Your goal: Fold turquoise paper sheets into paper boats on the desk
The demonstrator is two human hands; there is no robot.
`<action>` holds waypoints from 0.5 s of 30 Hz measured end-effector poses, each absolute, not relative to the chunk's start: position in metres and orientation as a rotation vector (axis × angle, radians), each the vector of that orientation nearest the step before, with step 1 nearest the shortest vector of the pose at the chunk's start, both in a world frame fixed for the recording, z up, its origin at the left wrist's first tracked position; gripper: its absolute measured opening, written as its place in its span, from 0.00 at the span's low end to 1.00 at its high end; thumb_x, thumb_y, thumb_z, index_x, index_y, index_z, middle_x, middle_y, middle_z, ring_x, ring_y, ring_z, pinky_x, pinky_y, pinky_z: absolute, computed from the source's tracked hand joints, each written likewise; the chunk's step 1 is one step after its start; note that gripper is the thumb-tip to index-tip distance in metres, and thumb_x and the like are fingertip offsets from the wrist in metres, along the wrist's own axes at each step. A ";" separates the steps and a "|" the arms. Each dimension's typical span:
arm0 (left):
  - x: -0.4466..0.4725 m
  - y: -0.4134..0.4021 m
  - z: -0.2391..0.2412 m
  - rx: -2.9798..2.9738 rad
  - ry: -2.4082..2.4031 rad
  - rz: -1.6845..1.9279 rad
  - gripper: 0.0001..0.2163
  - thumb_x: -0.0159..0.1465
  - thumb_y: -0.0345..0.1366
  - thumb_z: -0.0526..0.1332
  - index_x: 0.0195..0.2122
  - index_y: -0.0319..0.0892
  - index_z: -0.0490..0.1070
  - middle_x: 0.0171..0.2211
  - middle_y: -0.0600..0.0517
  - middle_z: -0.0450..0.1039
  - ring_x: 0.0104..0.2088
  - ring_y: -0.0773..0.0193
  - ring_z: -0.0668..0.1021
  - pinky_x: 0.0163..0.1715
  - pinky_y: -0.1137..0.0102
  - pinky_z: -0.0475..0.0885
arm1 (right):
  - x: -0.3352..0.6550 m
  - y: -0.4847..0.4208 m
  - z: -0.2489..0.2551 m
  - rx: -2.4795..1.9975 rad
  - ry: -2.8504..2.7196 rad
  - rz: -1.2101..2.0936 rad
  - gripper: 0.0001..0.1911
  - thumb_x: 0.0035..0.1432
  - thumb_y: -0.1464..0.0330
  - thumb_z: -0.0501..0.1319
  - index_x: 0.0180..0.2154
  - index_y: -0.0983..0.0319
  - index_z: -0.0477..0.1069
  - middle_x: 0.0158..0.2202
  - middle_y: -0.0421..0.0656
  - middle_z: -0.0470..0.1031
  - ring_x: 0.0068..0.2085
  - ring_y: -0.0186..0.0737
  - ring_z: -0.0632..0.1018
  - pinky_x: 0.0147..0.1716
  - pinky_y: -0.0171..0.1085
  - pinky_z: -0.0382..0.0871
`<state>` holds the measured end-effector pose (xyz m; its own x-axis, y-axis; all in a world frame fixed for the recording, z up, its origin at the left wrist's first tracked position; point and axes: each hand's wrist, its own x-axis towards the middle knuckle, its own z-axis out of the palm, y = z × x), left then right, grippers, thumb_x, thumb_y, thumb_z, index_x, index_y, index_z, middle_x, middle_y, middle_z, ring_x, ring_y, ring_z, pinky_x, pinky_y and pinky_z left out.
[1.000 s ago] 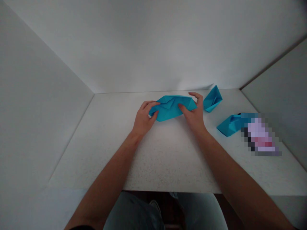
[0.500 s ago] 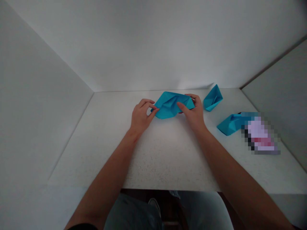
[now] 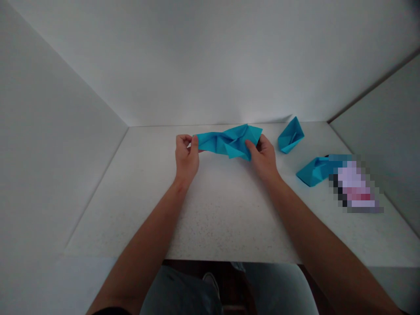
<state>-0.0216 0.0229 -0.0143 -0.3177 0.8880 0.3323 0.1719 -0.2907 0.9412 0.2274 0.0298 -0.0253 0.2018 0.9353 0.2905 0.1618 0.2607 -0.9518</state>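
Observation:
A folded piece of blue paper (image 3: pixel 229 141) is held a little above the white table (image 3: pixel 223 210), stretched out sideways between both hands. My left hand (image 3: pixel 186 158) pinches its left tip with thumb and fingers closed. My right hand (image 3: pixel 264 156) grips its right end, thumb on the front, fingers behind. The paper's middle shows creases and a raised fold.
A finished blue paper boat (image 3: pixel 290 135) stands at the back right by the wall. Another blue paper boat (image 3: pixel 315 169) lies further right, beside a blurred-out object (image 3: pixel 356 186). White walls close in the table at the back and on both sides.
The hands have drawn apart, the left one moving left, and the blue paper has been pulled from a compact pouch shape into a longer, flatter strip lifted off the table.

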 end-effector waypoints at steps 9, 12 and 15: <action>-0.029 0.028 -0.025 1.323 1.563 1.546 0.12 0.74 0.44 0.64 0.48 0.47 0.61 0.46 0.48 0.77 0.43 0.60 0.83 0.44 0.62 0.84 | 0.224 0.029 -0.016 -1.107 -1.135 0.776 0.26 0.57 0.42 0.74 0.46 0.54 0.81 0.46 0.43 0.88 0.48 0.51 0.85 0.55 0.51 0.81; -0.026 0.021 -0.020 1.593 1.580 1.485 0.19 0.68 0.37 0.68 0.56 0.47 0.63 0.57 0.42 0.78 0.56 0.53 0.82 0.57 0.53 0.80 | 0.220 0.026 -0.015 -1.094 -1.159 0.851 0.30 0.57 0.38 0.72 0.47 0.53 0.81 0.46 0.43 0.87 0.49 0.52 0.85 0.54 0.52 0.83; -0.024 0.016 -0.015 1.797 1.483 1.404 0.23 0.68 0.40 0.69 0.62 0.47 0.67 0.62 0.39 0.77 0.60 0.49 0.80 0.61 0.50 0.77 | 0.216 0.024 -0.017 -1.060 -1.116 0.910 0.32 0.57 0.35 0.70 0.50 0.51 0.80 0.50 0.43 0.86 0.53 0.52 0.85 0.55 0.53 0.83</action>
